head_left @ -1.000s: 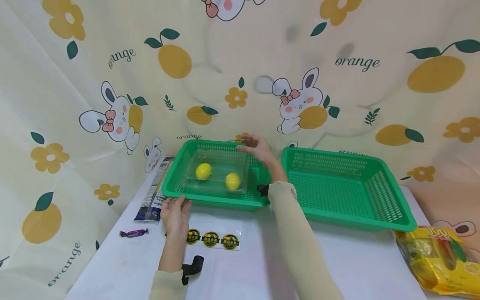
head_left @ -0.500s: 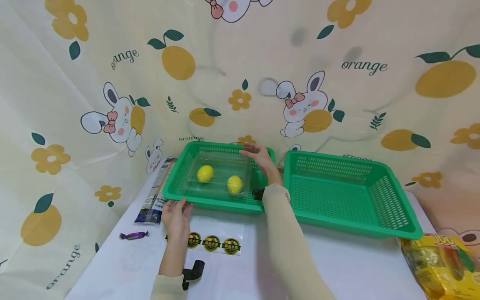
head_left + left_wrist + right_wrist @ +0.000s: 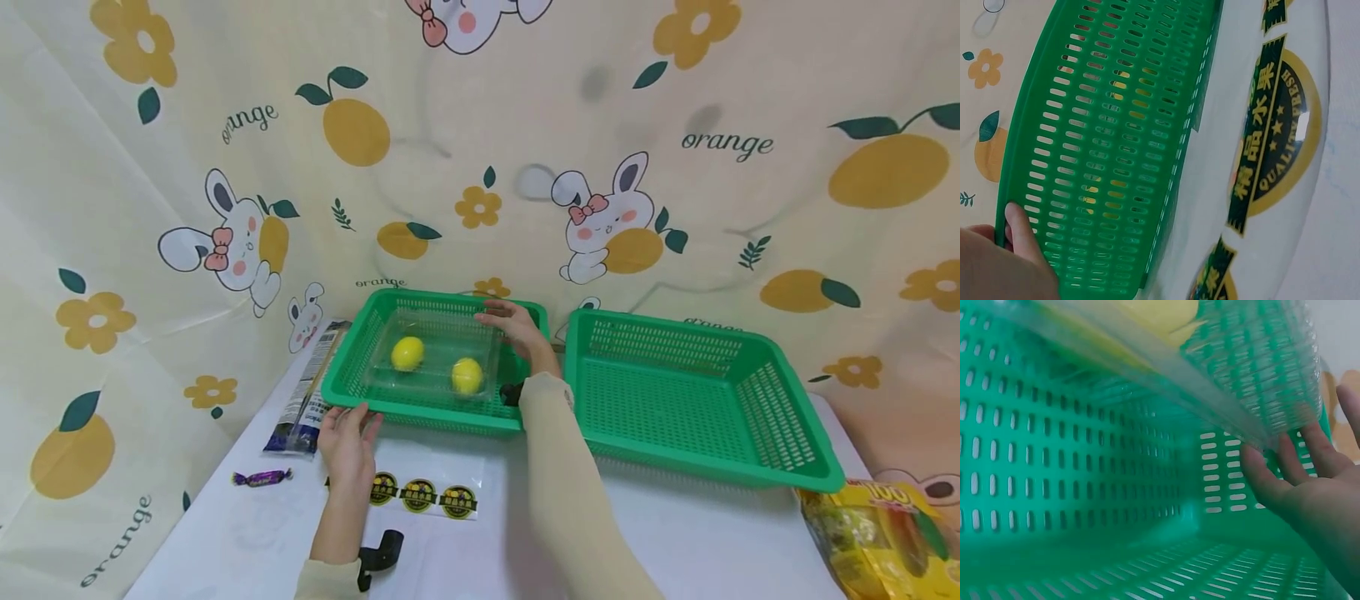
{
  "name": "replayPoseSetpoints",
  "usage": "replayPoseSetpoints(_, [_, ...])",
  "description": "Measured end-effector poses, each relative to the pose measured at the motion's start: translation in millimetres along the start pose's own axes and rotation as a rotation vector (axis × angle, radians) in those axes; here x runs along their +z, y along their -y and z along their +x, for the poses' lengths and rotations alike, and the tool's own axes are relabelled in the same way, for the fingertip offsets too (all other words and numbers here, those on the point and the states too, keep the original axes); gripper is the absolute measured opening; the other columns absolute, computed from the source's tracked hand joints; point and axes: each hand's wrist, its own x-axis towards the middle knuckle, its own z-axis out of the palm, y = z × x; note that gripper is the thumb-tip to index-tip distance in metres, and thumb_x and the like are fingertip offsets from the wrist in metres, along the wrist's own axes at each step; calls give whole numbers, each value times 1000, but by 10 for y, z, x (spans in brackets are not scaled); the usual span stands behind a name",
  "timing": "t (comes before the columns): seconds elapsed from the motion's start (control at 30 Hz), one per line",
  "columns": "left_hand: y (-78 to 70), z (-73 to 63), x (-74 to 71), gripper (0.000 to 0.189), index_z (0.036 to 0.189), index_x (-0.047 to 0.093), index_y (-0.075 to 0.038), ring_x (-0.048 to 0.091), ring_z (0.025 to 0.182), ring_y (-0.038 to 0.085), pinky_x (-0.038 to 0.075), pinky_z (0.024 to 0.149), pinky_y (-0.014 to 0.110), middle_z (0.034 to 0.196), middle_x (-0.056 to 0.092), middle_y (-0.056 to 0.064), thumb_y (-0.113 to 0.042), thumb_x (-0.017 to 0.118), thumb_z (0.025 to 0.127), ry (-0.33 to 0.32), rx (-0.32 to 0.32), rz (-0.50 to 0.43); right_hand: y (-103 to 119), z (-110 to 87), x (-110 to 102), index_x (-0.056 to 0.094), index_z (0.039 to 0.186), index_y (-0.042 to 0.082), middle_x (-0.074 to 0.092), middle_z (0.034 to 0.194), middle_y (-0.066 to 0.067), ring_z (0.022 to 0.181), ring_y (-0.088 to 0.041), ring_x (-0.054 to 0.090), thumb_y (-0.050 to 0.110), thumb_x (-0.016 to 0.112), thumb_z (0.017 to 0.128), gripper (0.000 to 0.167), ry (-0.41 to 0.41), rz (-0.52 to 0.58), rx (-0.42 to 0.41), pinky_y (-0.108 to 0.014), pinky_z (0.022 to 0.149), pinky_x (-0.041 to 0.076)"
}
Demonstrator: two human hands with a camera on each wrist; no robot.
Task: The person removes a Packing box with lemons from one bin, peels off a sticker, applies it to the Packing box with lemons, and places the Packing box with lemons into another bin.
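Front left, my left hand [image 3: 348,440] grips the rim of the left green basket [image 3: 423,418]. In the left wrist view its thumb lies on the slotted wall. A clear plastic box [image 3: 437,332] with two lemons sits in that basket, one lemon [image 3: 407,354] at the left, the other lemon [image 3: 467,377] nearer the front right. My right hand [image 3: 519,327] reaches in from the right and holds the box's back right corner. In the right wrist view thumb and fingertips meet the plastic edge, partly hidden behind it.
At the right stands a second green basket [image 3: 660,392]. A label sheet [image 3: 417,495] lies in front, a purple-wrapped candy [image 3: 262,478] and a long dark packet [image 3: 306,408] left. A yellow fruit bag [image 3: 877,533] sits far right; a printed cloth [image 3: 465,125] hangs behind.
My right hand has come down from above the box's back right corner onto it. The left hand stays at the basket rim; the head view has shifted slightly.
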Motion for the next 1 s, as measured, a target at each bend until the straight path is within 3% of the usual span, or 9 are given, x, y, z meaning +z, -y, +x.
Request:
replayPoseSetpoints(0.27, [-8,11,9,24,109,42,-4,61,80,14,59,78,29,104,48,9,7,58,96,-1,8,-25,-46,63,-16,51,143,7,47,149,-10,136,-31,42,21,72,94,55,33,-122,4,-52,112,35])
replayPoseSetpoints(0.37, [-9,2,8,25,110,42,-3,61,79,14,59,77,28,103,49,8,8,58,96,4,7,-35,-53,72,-12,51,143,7,46,149,-10,138,-31,40,18,72,94,55,27,-94,6,-51,116,30])
replayPoseSetpoints(0.6, [15,-16,2,23,110,41,-4,61,77,14,59,74,27,100,50,7,9,55,96,3,1,-39,-78,46,-26,54,142,14,42,152,-9,143,-37,32,17,72,93,52,29,-37,123,-60,113,29])
replayPoseSetpoints(0.9, [17,-8,12,23,108,41,-3,61,76,14,59,72,28,98,51,7,10,55,96,3,20,-42,-71,51,-36,57,141,12,42,153,-10,139,-32,38,12,71,94,49,50,-61,186,-59,108,38])
replayPoseSetpoints(1.0, [16,-10,10,23,108,40,-3,61,77,14,59,73,28,99,51,7,10,55,96,1,14,-44,-86,61,-44,58,140,11,45,150,-12,125,-30,51,12,70,95,47,53,-84,202,-57,104,44])
